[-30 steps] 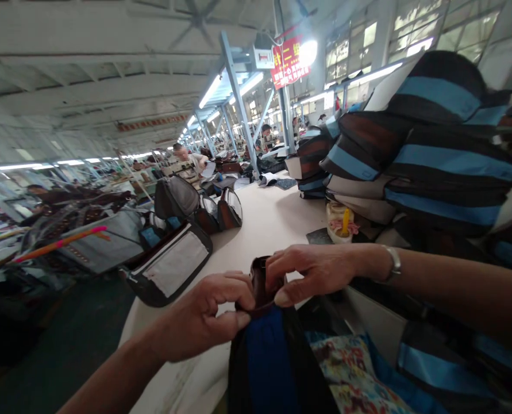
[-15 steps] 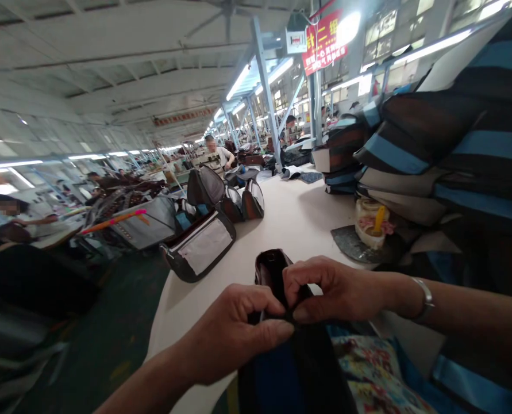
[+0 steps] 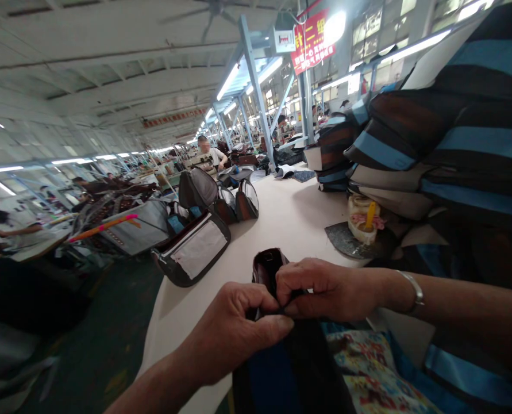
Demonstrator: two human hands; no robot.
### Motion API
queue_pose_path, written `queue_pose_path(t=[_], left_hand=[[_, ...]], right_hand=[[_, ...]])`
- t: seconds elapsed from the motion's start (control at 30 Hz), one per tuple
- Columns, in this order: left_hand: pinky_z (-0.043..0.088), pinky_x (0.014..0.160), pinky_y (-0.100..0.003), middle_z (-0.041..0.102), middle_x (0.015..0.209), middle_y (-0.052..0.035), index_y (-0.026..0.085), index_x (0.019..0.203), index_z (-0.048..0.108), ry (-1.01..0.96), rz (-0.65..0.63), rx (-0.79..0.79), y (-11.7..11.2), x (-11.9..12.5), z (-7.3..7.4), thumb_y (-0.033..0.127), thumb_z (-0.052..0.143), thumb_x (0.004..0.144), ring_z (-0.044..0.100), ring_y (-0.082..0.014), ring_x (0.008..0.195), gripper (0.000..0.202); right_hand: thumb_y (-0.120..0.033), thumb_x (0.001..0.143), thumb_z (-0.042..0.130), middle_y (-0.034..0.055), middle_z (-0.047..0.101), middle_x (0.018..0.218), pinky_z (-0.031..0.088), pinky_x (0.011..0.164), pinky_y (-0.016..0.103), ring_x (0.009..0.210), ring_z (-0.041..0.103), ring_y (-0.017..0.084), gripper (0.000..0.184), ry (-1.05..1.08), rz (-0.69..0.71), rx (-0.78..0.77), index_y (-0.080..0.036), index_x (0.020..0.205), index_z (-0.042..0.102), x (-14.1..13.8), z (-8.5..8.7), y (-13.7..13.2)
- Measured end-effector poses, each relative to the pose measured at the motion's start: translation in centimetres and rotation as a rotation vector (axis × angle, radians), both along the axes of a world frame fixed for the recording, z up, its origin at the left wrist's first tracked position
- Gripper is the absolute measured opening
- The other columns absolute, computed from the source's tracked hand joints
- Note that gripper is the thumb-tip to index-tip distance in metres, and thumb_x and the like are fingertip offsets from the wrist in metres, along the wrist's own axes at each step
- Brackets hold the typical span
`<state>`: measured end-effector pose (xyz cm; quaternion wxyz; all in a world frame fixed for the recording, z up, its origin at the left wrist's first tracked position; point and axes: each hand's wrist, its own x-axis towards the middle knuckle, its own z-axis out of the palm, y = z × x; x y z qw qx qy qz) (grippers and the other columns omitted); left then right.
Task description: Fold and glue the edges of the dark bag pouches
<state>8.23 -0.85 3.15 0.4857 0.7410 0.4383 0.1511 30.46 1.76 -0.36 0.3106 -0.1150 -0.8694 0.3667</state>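
Observation:
A dark bag (image 3: 299,368) with a blue stripe lies in front of me, its far end gaping open. My left hand (image 3: 238,328) pinches the bag's edge between thumb and forefinger. Close against it, my right hand (image 3: 328,287) grips the same edge with curled fingers, a silver bracelet (image 3: 412,290) on its wrist. The fingertips of both hands nearly meet at the opening. What exactly lies between them is hidden.
Grey-fronted bags (image 3: 199,247) stand at the left on the white table (image 3: 281,215). Striped bags (image 3: 462,132) pile high at right. A container with a yellow-handled tool (image 3: 370,215) sits before them. Patterned fabric (image 3: 368,362) lies nearby. A person (image 3: 212,154) works farther back.
The view has shifted slightly, moving the surroundings a little left. Both hands keep hold of the bag's edge, and the right fingers have drawn slightly closer to the left hand.

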Motion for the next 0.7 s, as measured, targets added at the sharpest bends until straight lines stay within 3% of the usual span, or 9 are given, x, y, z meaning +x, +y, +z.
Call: queue_pose_path(t=[0.13, 0.2, 0.3, 0.47, 0.6, 0.7], left_hand=[[0.035, 0.063, -0.025, 0.052, 0.07, 0.003, 0.014, 0.073, 0.065, -0.038, -0.073, 0.046, 0.5, 0.0, -0.2, 0.035, 0.07, 0.084, 0.045, -0.0108, 0.068, 0.024], [0.035, 0.064, -0.024, 0.051, 0.071, 0.0031, 0.014, 0.073, 0.064, -0.039, -0.098, 0.058, 0.7, 0.0, -0.2, 0.035, 0.068, 0.085, 0.045, -0.0104, 0.069, 0.025], [0.035, 0.064, -0.024, 0.051, 0.071, 0.003, 0.014, 0.071, 0.061, -0.036, -0.114, 0.035, 0.6, 0.1, -0.1, 0.031, 0.066, 0.086, 0.045, -0.01, 0.068, 0.023], [0.034, 0.062, -0.025, 0.049, 0.071, 0.0022, 0.013, 0.072, 0.061, -0.009, -0.117, -0.005, 0.2, 0.3, 0.4, 0.029, 0.06, 0.089, 0.043, -0.0104, 0.067, 0.022], [0.033, 0.061, -0.025, 0.048, 0.075, 0.0012, 0.013, 0.076, 0.062, -0.025, -0.164, -0.065, 0.3, 0.1, 0.6, 0.032, 0.056, 0.09, 0.042, -0.0112, 0.068, 0.025], [0.034, 0.063, -0.026, 0.051, 0.078, 0.0001, 0.012, 0.081, 0.065, -0.023, -0.208, -0.074, 0.5, -0.1, 0.6, 0.031, 0.055, 0.091, 0.044, -0.0121, 0.071, 0.024]], right_hand=[[-0.013, 0.094, 0.045, 0.0039, 0.052, 0.084, 0.036, 0.073, 0.027, 0.077, 0.043, 0.014, 0.008, -0.051, -0.117, 0.274, -0.013, 0.091, 0.053, 0.1, -0.8, -0.4], [-0.011, 0.092, 0.044, 0.0042, 0.051, 0.085, 0.035, 0.073, 0.028, 0.077, 0.042, 0.015, 0.007, -0.058, -0.166, 0.322, -0.014, 0.093, 0.051, 0.0, -1.4, -0.5], [-0.017, 0.097, 0.042, 0.002, 0.05, 0.083, 0.035, 0.07, 0.026, 0.074, 0.041, 0.013, 0.009, -0.017, -0.171, 0.187, -0.015, 0.092, 0.05, 0.0, -1.9, -0.6], [-0.033, 0.104, 0.043, -0.0012, 0.049, 0.079, 0.035, 0.065, 0.021, 0.071, 0.043, 0.01, 0.026, -0.019, -0.093, -0.147, -0.015, 0.091, 0.054, 0.3, -0.9, -0.9], [-0.042, 0.092, 0.063, -0.003, 0.05, 0.077, 0.032, 0.056, 0.019, 0.065, 0.042, 0.008, 0.029, -0.019, -0.065, -0.192, -0.014, 0.093, 0.055, 0.5, -0.6, -0.9], [-0.032, 0.084, 0.072, -0.0034, 0.05, 0.076, 0.032, 0.055, 0.018, 0.064, 0.041, 0.007, 0.026, 0.004, -0.03, -0.205, -0.013, 0.091, 0.056, 0.5, -1.0, -0.5]])
